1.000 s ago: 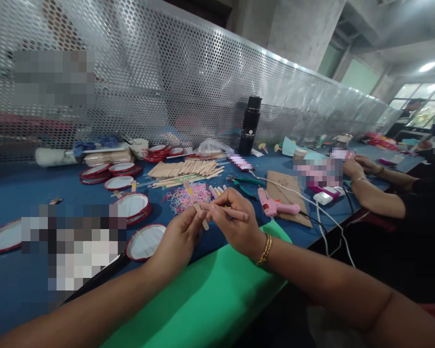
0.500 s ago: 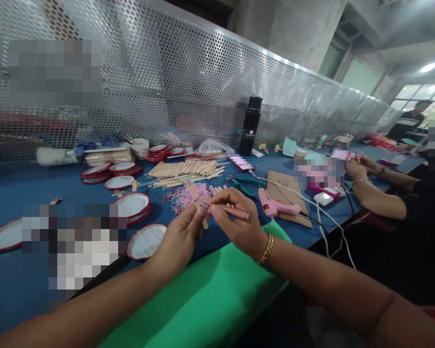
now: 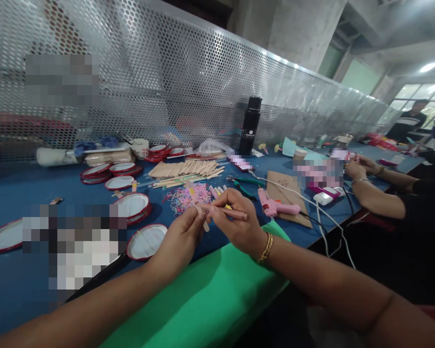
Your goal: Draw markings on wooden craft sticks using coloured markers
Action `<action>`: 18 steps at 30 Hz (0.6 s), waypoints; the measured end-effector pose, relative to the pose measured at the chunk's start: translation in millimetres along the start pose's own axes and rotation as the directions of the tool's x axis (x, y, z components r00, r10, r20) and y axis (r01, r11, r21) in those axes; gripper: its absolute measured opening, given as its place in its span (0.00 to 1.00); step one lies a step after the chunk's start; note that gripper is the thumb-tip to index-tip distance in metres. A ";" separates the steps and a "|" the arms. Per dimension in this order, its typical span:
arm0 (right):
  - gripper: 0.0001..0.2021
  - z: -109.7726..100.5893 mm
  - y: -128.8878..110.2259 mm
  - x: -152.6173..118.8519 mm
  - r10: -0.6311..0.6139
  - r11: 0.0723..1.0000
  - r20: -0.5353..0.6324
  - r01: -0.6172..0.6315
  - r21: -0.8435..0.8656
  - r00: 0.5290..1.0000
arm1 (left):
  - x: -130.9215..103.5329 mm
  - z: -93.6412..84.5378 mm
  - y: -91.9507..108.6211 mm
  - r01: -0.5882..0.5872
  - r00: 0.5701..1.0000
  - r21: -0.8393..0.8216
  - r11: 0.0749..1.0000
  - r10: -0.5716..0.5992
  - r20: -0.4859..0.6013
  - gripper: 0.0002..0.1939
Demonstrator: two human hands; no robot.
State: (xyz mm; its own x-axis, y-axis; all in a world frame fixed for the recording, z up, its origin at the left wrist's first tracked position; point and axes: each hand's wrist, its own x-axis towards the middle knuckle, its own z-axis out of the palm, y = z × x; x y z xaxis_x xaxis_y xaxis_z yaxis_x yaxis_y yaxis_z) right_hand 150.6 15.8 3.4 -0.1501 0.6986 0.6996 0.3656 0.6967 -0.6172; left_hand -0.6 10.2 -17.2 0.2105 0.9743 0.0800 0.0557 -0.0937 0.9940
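Note:
My left hand (image 3: pixel 184 226) pinches a pale wooden craft stick (image 3: pixel 206 226) between thumb and fingers, its upper end marked with yellow. In my right hand (image 3: pixel 239 224) lies a pinkish-tan rod (image 3: pixel 232 212), gripped like a pen. The rod's front end meets the craft stick by my left thumb; whether they touch there I cannot tell. Just beyond my fingers spreads a pile of multicoloured small rubber bands (image 3: pixel 181 195). Several craft sticks (image 3: pixel 183 168) lie in a heap behind it. A green cloth (image 3: pixel 188 299) lies under my forearms.
Red-rimmed round discs (image 3: pixel 147 241) are on the blue table (image 3: pixel 7 186) at left. A pink glue gun (image 3: pixel 277 205) rests on cardboard at right, beside green-handled pliers (image 3: pixel 248 182) and white cables. A black bottle (image 3: pixel 251 125) stands behind. Another person's hands (image 3: pixel 357 169) are at far right.
My right hand has shifted slightly left, bringing the rod's front end closer to and across the craft stick. My left hand has hardly moved.

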 end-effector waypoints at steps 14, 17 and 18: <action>0.07 0.5 1.2 1.0 -0.001 1.000 0.010 0.001 -0.031 1.000 | -0.3 -0.6 -1.3 -0.061 0.998 0.066 0.996 0.060 0.021 0.15; 0.07 0.7 1.3 0.8 -0.004 1.000 0.004 0.004 -0.030 1.000 | -0.6 -0.1 -0.3 -0.059 0.998 0.058 0.997 0.058 0.020 0.15; 0.07 0.8 1.2 0.9 -0.002 1.000 0.003 0.002 -0.031 1.000 | -0.6 0.0 0.1 -0.062 0.998 0.061 0.996 0.060 0.022 0.14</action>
State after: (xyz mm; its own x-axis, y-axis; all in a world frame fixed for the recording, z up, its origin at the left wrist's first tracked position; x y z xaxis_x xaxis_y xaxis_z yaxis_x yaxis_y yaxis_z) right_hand 150.2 17.4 3.0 -0.1535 0.6976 0.6999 0.3936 0.6928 -0.6043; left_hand -0.7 9.7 -17.2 0.2345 0.9622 0.1382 0.1018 -0.1657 0.9809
